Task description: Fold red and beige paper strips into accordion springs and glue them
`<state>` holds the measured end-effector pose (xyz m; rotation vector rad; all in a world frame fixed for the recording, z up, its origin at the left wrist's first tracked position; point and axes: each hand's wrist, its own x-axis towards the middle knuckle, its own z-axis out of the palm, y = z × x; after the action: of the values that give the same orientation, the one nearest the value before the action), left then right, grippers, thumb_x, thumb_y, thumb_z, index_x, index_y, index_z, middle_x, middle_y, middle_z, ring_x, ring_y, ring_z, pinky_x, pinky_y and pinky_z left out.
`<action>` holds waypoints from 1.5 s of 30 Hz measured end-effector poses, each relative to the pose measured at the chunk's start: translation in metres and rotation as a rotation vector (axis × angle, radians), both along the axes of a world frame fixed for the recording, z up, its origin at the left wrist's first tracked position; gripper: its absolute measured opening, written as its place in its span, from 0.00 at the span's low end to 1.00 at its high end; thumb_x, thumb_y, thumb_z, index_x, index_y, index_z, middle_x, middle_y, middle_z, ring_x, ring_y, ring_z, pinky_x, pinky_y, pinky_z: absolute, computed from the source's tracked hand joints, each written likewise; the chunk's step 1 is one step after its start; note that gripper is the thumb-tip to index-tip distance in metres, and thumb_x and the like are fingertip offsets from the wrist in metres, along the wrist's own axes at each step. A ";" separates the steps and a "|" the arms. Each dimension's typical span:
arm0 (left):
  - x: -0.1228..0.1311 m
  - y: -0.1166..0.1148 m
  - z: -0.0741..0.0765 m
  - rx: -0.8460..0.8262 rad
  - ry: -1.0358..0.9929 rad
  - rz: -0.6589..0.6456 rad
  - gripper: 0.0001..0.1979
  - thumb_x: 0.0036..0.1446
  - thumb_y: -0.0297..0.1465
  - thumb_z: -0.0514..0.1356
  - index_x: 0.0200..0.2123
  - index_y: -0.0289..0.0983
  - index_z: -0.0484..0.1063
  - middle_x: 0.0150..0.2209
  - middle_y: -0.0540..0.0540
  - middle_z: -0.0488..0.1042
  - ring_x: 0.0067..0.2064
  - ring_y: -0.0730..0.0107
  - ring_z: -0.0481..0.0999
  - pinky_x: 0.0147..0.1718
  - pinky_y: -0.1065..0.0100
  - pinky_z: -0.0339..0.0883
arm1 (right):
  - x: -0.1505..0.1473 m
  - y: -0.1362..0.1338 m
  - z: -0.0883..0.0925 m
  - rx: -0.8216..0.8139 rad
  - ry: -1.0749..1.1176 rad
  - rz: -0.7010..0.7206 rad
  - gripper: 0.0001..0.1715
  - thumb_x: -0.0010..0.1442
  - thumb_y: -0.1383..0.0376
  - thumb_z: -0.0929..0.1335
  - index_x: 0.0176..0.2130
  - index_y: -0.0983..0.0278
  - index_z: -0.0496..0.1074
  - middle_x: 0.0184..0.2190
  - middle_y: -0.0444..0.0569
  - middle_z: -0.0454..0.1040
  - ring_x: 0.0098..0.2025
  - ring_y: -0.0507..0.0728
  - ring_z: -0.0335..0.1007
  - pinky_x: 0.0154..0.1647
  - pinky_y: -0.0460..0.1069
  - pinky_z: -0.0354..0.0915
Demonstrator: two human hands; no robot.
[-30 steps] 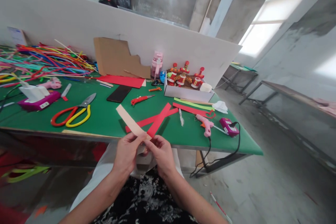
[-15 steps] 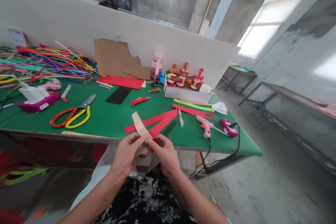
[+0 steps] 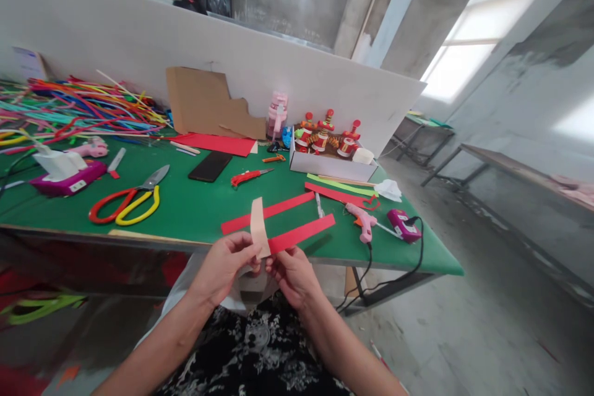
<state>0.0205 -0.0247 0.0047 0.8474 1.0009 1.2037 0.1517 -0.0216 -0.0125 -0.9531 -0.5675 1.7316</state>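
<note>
My left hand and my right hand meet just below the near edge of the green table. Both pinch the joined ends of two paper strips. A beige strip stands up and curls from my left fingers. A red strip sticks out to the right from my right fingers, above the table edge. Another red strip lies flat on the table just behind them.
Red and yellow scissors, a black phone, a red utility knife, a pink glue gun with its cord, a box of red figures, cardboard and piles of coloured sticks sit on the table.
The beige strip has swung from slanting left to standing upright and looks shorter. The held red strip has turned from pointing up-right to lying out to the right. My hands stayed together.
</note>
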 end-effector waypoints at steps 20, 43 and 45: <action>0.015 -0.004 0.002 -0.027 0.114 0.147 0.16 0.35 0.41 0.71 0.18 0.37 0.70 0.16 0.52 0.68 0.18 0.75 0.64 0.17 0.74 0.58 | -0.009 -0.011 -0.010 0.185 -0.195 -0.145 0.18 0.46 0.52 0.76 0.25 0.63 0.75 0.20 0.44 0.74 0.22 0.51 0.64 0.26 0.47 0.61; 0.009 -0.004 -0.009 -0.028 -0.042 0.055 0.16 0.35 0.36 0.71 0.30 0.36 0.77 0.22 0.49 0.74 0.22 0.72 0.69 0.21 0.72 0.61 | -0.005 -0.009 -0.004 0.317 -0.503 -0.294 0.19 0.54 0.50 0.71 0.27 0.63 0.74 0.17 0.43 0.71 0.21 0.52 0.64 0.23 0.46 0.61; 0.011 -0.008 -0.007 0.013 -0.026 0.054 0.18 0.36 0.35 0.71 0.35 0.38 0.77 0.27 0.49 0.76 0.26 0.70 0.72 0.25 0.71 0.65 | -0.004 -0.006 -0.002 0.320 -0.502 -0.329 0.19 0.55 0.50 0.71 0.27 0.63 0.74 0.18 0.43 0.71 0.21 0.52 0.64 0.23 0.46 0.61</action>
<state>0.0311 -0.0323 -0.0020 0.8176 1.0012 1.2650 0.1476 -0.0274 -0.0146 -1.1761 -0.9227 1.0664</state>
